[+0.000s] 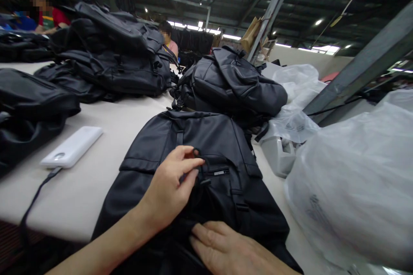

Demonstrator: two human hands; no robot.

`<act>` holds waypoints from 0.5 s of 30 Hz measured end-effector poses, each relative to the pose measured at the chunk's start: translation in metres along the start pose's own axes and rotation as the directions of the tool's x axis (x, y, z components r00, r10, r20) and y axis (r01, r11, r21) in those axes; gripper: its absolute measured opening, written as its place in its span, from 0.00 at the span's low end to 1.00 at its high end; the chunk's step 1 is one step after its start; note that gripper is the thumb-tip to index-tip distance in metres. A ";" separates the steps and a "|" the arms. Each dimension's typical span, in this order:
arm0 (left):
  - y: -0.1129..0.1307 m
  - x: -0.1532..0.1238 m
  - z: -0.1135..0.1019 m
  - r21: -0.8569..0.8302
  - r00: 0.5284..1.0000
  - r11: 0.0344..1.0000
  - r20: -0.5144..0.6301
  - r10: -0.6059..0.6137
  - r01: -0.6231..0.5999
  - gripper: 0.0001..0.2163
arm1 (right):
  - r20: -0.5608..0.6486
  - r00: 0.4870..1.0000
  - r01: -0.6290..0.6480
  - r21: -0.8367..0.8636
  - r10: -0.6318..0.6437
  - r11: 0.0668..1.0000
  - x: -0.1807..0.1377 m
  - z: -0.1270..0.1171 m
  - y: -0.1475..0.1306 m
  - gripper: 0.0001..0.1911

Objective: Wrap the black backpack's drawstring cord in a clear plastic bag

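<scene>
Zip-closing step, by the look: left hand (pixel 172 180) pinches the zipper pull (pixel 197 154) on the black backpack (pixel 206 154) lying flat on the table (pixel 129 116), right hand (pixel 222 245) open, pressing fabric flat; next needs a steady, straight pull.

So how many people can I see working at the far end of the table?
2. One person in a red top sits at the far left, and a second person is behind the tall pile of black backpacks. That pile may hide others.
</scene>
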State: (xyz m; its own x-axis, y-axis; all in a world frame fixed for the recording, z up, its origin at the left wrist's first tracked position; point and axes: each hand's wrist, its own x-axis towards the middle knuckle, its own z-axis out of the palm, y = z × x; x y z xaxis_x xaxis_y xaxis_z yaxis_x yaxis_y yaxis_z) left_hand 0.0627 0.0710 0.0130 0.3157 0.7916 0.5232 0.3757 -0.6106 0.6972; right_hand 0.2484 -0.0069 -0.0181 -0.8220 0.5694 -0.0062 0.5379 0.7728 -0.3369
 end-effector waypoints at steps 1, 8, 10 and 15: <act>0.009 -0.007 -0.002 0.131 0.977 0.971 -0.048 0.210 -0.202 0.14 | -0.027 0.999 -0.028 0.021 0.029 0.999 -0.001 -0.004 0.002 0.20; 0.021 -0.052 0.007 0.378 0.889 0.821 0.340 0.306 -0.427 0.10 | -0.065 0.996 -0.038 0.275 0.059 0.961 0.006 -0.033 0.021 0.29; 0.014 -0.057 0.010 0.443 0.922 0.828 0.324 0.211 -0.345 0.22 | -0.050 0.995 -0.066 0.272 0.082 0.960 0.019 -0.037 0.025 0.25; 0.007 -0.069 0.013 0.503 0.882 0.759 0.430 0.194 -0.413 0.29 | -0.053 0.988 -0.142 0.103 0.148 0.984 0.042 -0.040 0.043 0.18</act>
State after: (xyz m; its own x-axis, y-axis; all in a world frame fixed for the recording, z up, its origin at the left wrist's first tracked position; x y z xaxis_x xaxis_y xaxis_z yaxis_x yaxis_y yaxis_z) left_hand 0.0550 0.0116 -0.0246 0.7260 0.5694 0.3855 0.5936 -0.8020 0.0667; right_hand 0.2444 0.0614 0.0052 -0.7221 0.6918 -0.0060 0.6272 0.6509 -0.4278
